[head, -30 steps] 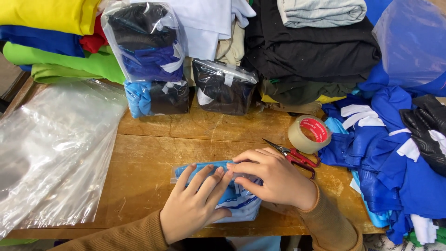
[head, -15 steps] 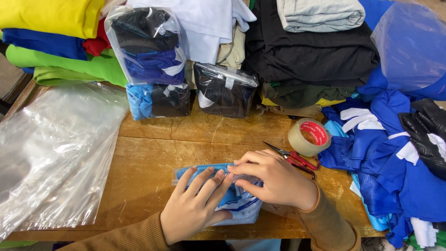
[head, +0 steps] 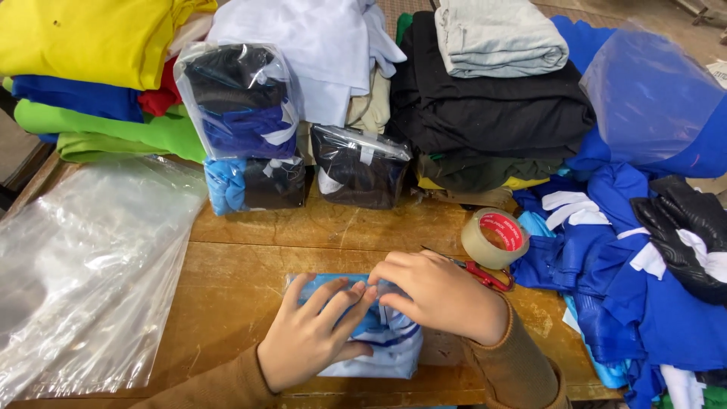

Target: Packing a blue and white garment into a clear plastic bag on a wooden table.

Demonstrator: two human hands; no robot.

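Both hands press down on a bagged blue garment (head: 379,341) lying on the wooden counter (head: 250,265) at bottom centre of the frame. Left hand (head: 314,337) lies flat on the bag, fingers spread and stretched toward upper right, palm down, gripping nothing. Right hand (head: 439,291) rests on the bag's upper right part, fingers curled and pressed together, fingertips meeting the left hand's fingertips at the bag's top edge; can't tell if it pinches the plastic or just presses. Brown sleeves on both arms.

Just right of the right hand: red-handled scissors (head: 488,276), partly hidden by the hand, and a roll of clear tape (head: 494,238) with a red core, touching or just beside the scissors. Left side of the frame: stack of empty clear plastic bags (head: 83,265) spread over the counter. Behind the hands, upper centre: three packed bags of dark and blue clothing, one tall (head: 238,102) standing on a low one (head: 254,184), another (head: 360,167) just right. Upper left: folded yellow, blue, green clothes (head: 91,68). Top centre: white cloth (head: 310,38). Upper right: black folded pile (head: 492,113) with a grey folded piece (head: 500,34) on top. Right edge: heap of loose blue and white garments (head: 644,303)
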